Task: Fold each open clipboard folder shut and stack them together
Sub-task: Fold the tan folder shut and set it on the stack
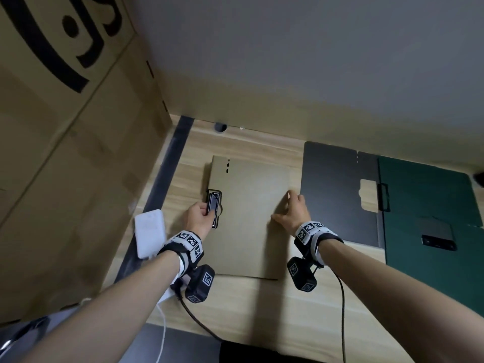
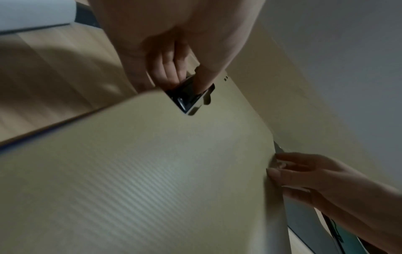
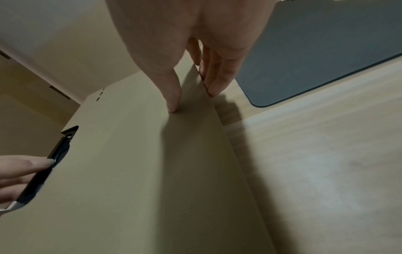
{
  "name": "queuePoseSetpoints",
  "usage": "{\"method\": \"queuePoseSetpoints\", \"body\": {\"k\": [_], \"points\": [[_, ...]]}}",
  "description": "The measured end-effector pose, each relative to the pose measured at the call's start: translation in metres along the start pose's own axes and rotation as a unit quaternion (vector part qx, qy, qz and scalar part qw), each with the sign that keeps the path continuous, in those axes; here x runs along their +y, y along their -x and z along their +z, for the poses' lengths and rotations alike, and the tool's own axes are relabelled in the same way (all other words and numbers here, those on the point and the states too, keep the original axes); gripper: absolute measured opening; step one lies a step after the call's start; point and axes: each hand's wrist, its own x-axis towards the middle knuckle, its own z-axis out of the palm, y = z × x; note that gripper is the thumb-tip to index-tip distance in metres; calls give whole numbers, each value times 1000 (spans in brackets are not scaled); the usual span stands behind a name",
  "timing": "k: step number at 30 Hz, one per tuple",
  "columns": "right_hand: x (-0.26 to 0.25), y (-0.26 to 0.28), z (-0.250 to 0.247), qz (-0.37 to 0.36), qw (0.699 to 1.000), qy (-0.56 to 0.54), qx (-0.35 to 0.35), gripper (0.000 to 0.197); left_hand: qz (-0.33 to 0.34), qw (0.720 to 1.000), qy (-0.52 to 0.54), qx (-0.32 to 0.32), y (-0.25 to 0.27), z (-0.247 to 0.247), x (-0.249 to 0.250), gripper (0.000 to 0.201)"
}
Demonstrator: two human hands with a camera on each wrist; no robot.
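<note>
A tan clipboard folder lies folded shut on the wooden table, its black metal clip poking through a cutout at its left edge. My left hand grips that clip, thumb on top and fingers curled beneath. My right hand pinches the folder's right edge, thumb pressing on the cover and fingers against the edge. To the right a second folder lies open flat, with a dark grey half and a green half.
A tall cardboard box walls off the left side. A white power bank lies beside my left wrist. A small dark device rests on the green half. Cables trail from both wrists. A wall stands close behind the table.
</note>
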Motion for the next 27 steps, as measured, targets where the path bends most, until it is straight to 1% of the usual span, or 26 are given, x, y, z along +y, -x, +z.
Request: {"method": "queuePoseSetpoints", "body": {"k": [3, 7, 11, 14, 18, 20, 24, 27], "points": [[-2, -2, 4, 15, 1000, 20, -9, 77, 29, 999, 6, 14, -5, -1, -4, 28], [-5, -3, 5, 22, 999, 43, -12, 76, 57, 998, 8, 35, -6, 1, -6, 23], [-10, -6, 3, 7, 996, 87, -25, 77, 65, 996, 23, 55, -6, 3, -10, 17], [-11, -8, 3, 2, 995, 93, -31, 79, 80, 994, -3, 70, -10, 5, -14, 17], [-7, -8, 4, -1, 994, 98, -42, 77, 76, 995, -20, 65, -12, 7, -16, 19], [-4, -6, 4, -12, 994, 97, -43, 72, 77, 995, -18, 68, -10, 7, -14, 22], [7, 0, 3, -37, 995, 83, -34, 68, 63, 996, -17, 68, -3, 9, -2, 39], [23, 5, -6, -39, 997, 62, -34, 68, 90, 992, -11, 85, 1, 16, 12, 48]]}}
